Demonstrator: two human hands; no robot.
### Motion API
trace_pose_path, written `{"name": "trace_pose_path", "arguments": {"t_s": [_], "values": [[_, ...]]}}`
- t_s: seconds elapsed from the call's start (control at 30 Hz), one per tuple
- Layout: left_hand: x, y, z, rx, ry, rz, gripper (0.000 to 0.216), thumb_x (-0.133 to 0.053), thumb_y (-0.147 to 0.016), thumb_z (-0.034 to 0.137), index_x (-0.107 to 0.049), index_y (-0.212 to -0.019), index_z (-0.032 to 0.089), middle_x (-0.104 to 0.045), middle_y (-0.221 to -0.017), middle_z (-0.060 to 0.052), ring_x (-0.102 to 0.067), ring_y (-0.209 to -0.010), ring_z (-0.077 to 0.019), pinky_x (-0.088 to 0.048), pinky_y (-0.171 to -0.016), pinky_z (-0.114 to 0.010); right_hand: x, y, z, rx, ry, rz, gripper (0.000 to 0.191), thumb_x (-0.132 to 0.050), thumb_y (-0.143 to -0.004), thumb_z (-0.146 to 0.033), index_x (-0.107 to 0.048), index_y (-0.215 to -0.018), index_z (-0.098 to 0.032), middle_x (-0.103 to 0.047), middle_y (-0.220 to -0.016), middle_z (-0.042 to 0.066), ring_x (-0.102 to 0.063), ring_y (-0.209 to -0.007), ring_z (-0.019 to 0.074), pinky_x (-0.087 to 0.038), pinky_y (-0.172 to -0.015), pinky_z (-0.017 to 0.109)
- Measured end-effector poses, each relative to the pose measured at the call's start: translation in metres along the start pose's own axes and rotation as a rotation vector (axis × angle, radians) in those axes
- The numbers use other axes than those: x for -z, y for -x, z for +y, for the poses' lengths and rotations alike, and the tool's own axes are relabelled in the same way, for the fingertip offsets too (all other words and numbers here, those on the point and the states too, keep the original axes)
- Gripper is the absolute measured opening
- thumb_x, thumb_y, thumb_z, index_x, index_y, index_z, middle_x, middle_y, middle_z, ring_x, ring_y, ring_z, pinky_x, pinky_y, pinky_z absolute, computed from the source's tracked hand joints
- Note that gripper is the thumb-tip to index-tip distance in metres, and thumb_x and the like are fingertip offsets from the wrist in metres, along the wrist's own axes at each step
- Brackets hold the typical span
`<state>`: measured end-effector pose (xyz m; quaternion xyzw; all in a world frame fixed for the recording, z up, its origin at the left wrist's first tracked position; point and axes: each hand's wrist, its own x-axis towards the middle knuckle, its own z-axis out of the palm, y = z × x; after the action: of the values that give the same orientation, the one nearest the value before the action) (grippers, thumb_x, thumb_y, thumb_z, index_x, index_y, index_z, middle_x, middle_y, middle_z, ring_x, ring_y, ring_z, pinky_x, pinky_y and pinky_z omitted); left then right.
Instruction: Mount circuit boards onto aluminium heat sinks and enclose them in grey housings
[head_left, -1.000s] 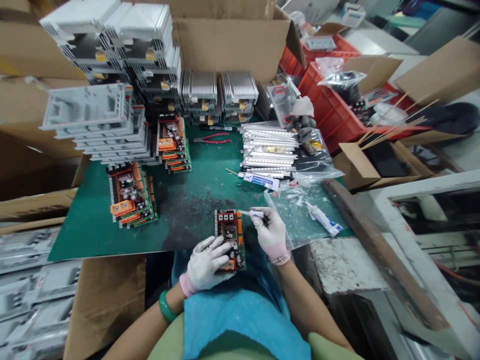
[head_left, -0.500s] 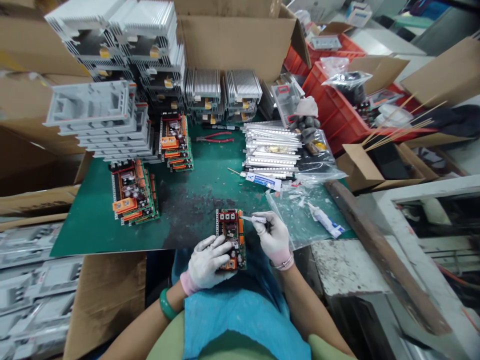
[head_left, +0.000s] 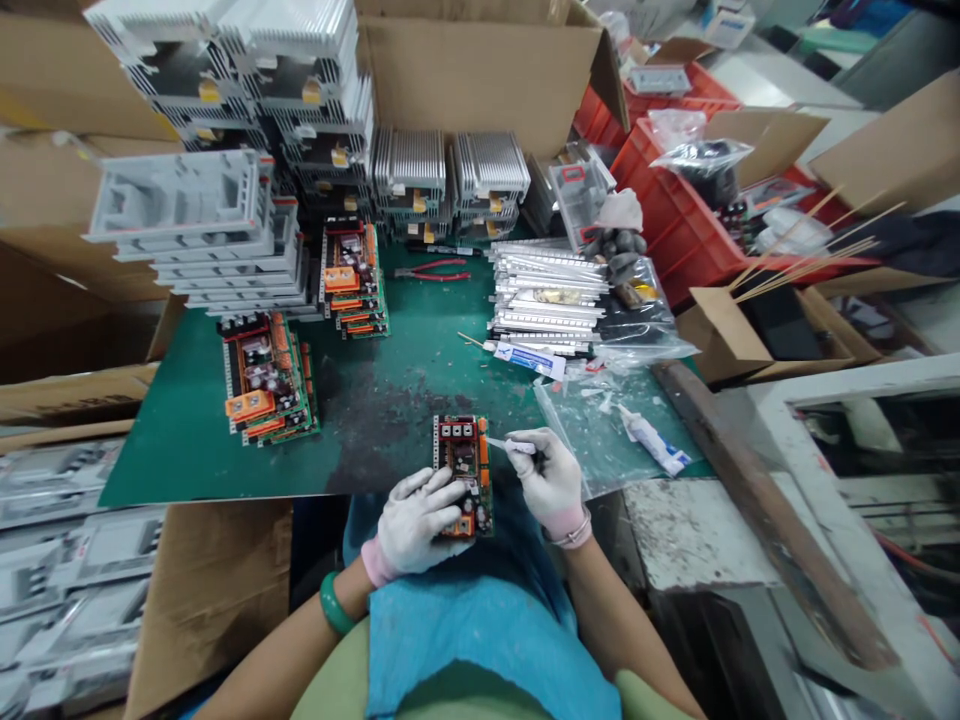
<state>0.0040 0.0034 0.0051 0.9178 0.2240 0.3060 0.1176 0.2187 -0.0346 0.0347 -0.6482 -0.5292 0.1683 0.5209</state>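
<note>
A small green circuit board (head_left: 462, 462) with orange and red parts lies at the near edge of the green mat (head_left: 375, 400). My left hand (head_left: 415, 520), in a white glove, is closed on the board's near left side and holds it down. My right hand (head_left: 553, 482), also gloved, pinches a small white tube (head_left: 512, 445) whose tip points left at the board's right edge.
Two stacks of similar boards (head_left: 268, 377) (head_left: 351, 280) sit on the mat's left. Behind stand grey plastic housings (head_left: 191, 230), finned heat sinks (head_left: 450, 175), red pliers (head_left: 433, 270) and metal strips (head_left: 546, 290). A second tube (head_left: 651, 440) lies on a plastic bag. Red crates (head_left: 675, 220) stand on the right.
My right hand with the tube has shifted slightly right and nearer to me. The left hand stays on the board. The view has drifted a little.
</note>
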Motion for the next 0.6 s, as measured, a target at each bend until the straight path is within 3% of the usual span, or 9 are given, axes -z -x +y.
{"name": "trace_pose_path", "arguments": {"t_s": [0.3, 0.6], "values": [[-0.001, -0.002, 0.000, -0.004, 0.015, 0.012, 0.028, -0.058, -0.085, 0.051, -0.066, -0.076, 0.026, -0.074, -0.100, 0.002, -0.065, -0.107, -0.0191, -0.041, -0.102, -0.032, 0.005, 0.012, -0.004, 0.078, -0.055, -0.045, 0.005, -0.058, -0.088, -0.020, -0.060, -0.086, -0.024, -0.066, -0.081, 0.001, -0.064, -0.073, 0.0150, -0.052, -0.065, 0.027], [0.001, -0.002, 0.001, -0.001, 0.009, -0.013, 0.028, -0.059, -0.084, 0.051, -0.066, -0.076, 0.026, -0.074, -0.101, 0.002, -0.065, -0.107, -0.0194, -0.041, -0.100, -0.033, 0.010, 0.016, -0.004, 0.060, -0.097, -0.090, 0.003, -0.060, -0.087, -0.020, -0.061, -0.085, -0.023, -0.065, -0.081, 0.001, -0.063, -0.071, 0.0137, -0.051, -0.062, 0.026]]}}
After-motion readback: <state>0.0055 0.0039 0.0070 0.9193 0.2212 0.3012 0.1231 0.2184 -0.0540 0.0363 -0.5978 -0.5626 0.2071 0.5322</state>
